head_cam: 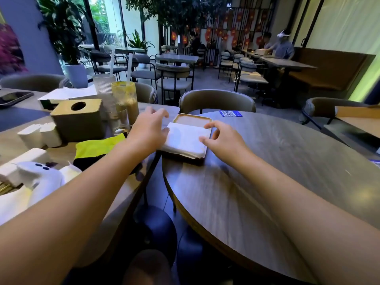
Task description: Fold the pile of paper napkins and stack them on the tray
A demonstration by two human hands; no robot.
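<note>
Now we see the folded white napkins (186, 139) lying stacked on the tray (192, 118), which stands on the round wooden surface (267, 182). Our left hand (149, 129) is spread, fingers loose, its thumb touching the left edge of the stack. Our right hand (221, 138) is also relaxed and holds nothing, with its thumb at the right edge.
</note>
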